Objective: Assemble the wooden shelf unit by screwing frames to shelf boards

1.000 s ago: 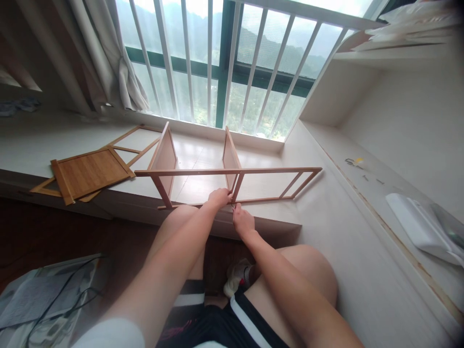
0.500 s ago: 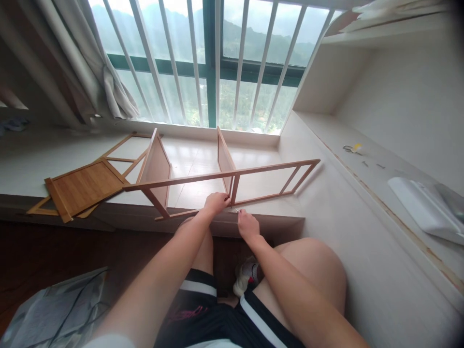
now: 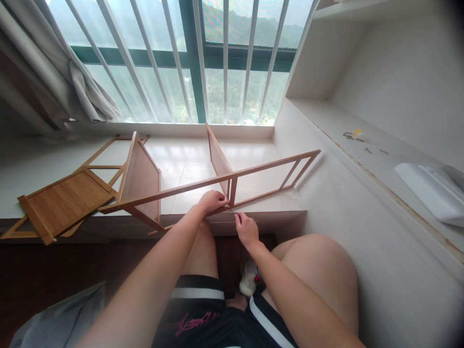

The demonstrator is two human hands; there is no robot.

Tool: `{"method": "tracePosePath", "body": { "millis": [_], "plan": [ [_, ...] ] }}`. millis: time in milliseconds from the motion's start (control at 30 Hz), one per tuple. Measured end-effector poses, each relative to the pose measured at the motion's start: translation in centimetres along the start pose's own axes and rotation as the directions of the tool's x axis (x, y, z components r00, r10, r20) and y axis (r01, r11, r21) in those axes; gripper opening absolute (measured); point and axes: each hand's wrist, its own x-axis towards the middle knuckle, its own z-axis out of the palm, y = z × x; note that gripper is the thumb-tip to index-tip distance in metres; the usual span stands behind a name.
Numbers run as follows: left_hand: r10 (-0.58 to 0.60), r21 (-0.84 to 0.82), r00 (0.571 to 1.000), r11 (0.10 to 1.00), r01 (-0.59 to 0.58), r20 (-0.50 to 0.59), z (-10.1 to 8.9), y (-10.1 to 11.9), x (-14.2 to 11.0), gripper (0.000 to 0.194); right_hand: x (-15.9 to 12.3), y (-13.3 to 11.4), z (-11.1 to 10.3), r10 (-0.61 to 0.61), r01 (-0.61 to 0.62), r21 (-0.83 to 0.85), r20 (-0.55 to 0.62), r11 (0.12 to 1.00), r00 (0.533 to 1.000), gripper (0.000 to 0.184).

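A light-brown wooden frame [image 3: 181,187] lies on its side along the white window ledge. Two upright wooden panels stand behind its long rail, a middle panel [image 3: 218,151] and a left panel [image 3: 142,176]. My left hand [image 3: 213,200] is closed on the frame's lower edge, where the middle panel meets it. Just right of and below that joint, my right hand [image 3: 247,229] pinches a thin metal tool [image 3: 232,210] whose tip points at the joint. The tool is too small to identify, and my fingers hide most of it.
A separate wooden panel piece [image 3: 70,199] overhangs the ledge [image 3: 177,205] at the left. Barred windows rise behind. On the right shelf [image 3: 377,166] lie small metal parts [image 3: 352,136] and a white object [image 3: 431,191]. A clear plastic bag [image 3: 61,324] sits on the floor.
The view has shifted slightly, and the frame's left end appears lower and nearer. My right hand has come closer to the joint with the thin tool; my left hand keeps its hold.
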Motion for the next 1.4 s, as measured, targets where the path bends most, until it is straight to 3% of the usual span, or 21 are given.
{"method": "tracePosePath", "body": {
  "millis": [133,767,967,1067,1133,1233,1333,1400],
  "plan": [
    [-0.007,-0.054,0.997,0.999,0.003,-0.073,0.7,-0.1,-0.3,0.050,-0.2,-0.2,0.2,-0.023,0.023,-0.012,0.027,1.000,0.999,0.039],
    [-0.030,-0.083,0.997,0.996,0.024,-0.072,0.7,-0.2,-0.5,0.043,0.0,-0.5,1.3,-0.029,0.036,-0.105,0.067,0.994,0.997,0.040],
    [-0.026,-0.062,0.998,0.998,0.022,-0.065,0.7,-0.2,-0.5,0.043,0.2,-0.2,1.3,-0.019,0.020,-0.034,0.038,0.999,0.999,0.039],
    [-0.026,-0.043,0.997,0.999,0.023,-0.072,0.7,-0.2,-0.5,0.043,0.3,-0.2,1.7,-0.005,-0.001,0.174,0.035,0.985,0.999,0.035],
    [-0.030,-0.033,0.997,0.999,0.027,-0.076,0.8,-0.2,-0.5,0.043,0.4,-0.5,2.1,0.023,-0.069,0.452,0.108,0.889,0.994,0.033],
    [-0.031,-0.032,0.997,0.999,0.028,-0.076,0.7,-0.1,-0.5,0.043,0.7,-1.0,2.6,0.049,-0.293,0.805,0.314,0.516,0.948,0.028],
    [-0.023,-0.037,0.997,0.999,0.020,-0.074,0.6,0.0,-0.6,0.043,0.9,-0.9,2.3,-0.058,-0.475,0.867,0.488,0.153,0.871,0.023],
    [-0.028,-0.039,0.997,0.999,0.025,-0.074,0.6,0.0,-0.6,0.043,1.1,-0.6,2.0,-0.152,-0.539,0.841,0.540,0.051,0.828,0.021]
  ]
}}
